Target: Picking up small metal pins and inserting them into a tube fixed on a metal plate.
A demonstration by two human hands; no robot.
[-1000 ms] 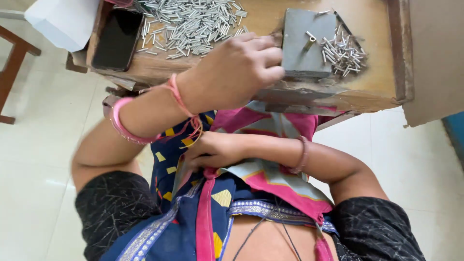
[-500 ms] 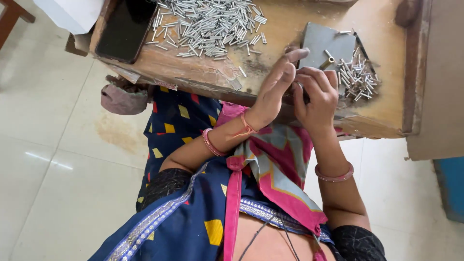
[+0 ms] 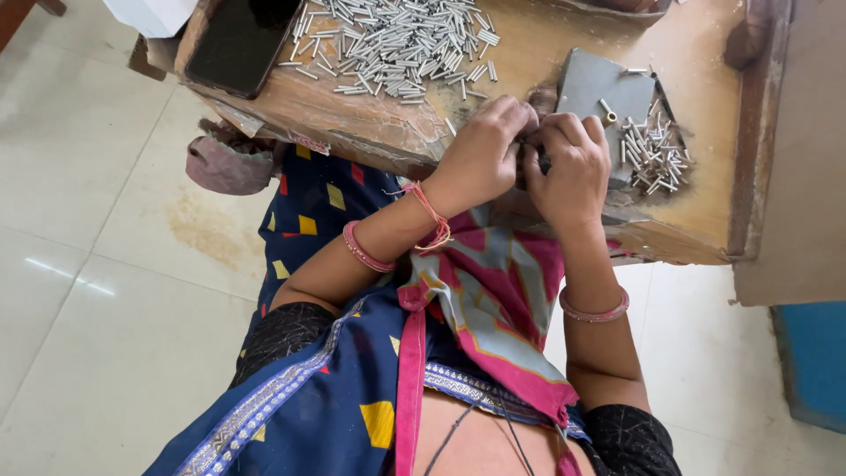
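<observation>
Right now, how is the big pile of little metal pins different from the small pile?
The big pile holds many more pins and lies on bare wood, far from the hands. The small pile spills off a grey metal block, beside the right hand. Both are short, silvery pins.

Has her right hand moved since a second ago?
Yes. The right hand came up from her lap to the grey metal block, meeting the left hand.

One head view, looking steeply down.
The camera sits above the person's chest, facing down and forward over the lap to the near edge of the table (image 3: 564, 53); both hands (image 3: 529, 154) are close, mid-frame, with floor at either side.
</observation>
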